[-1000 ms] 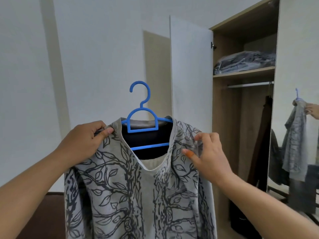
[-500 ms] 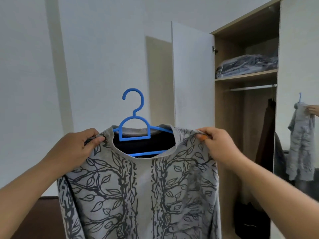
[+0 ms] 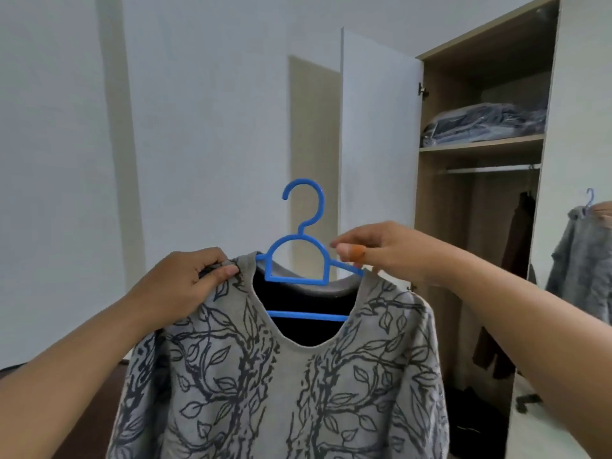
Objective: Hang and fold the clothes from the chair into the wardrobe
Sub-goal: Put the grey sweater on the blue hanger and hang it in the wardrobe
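I hold up a grey sweater (image 3: 298, 392) with a dark leaf-and-branch print; it hangs on a blue plastic hanger (image 3: 308, 314) whose hook points up and left. My left hand (image 3: 185, 286) pinches the sweater's left shoulder over the hanger's end. My right hand (image 3: 390, 253) is at the hanger's right arm, just above the collar, with its fingertips closed there. The open wardrobe (image 3: 430, 226) stands to the right, its metal rail (image 3: 490, 169) under a shelf.
The wardrobe's white door (image 3: 374, 144) stands open behind the hanger. Bagged folded clothes (image 3: 480, 127) lie on the shelf. A dark garment (image 3: 516, 260) hangs from the rail. A mirrored door (image 3: 579, 293) at the far right reflects the sweater. Dark brown furniture (image 3: 92, 409) sits low on the left.
My right hand let go of the sweater's right shoulder and moved up and inward to the hanger's right arm. The sweater has risen and shifted slightly right, toward the wardrobe.
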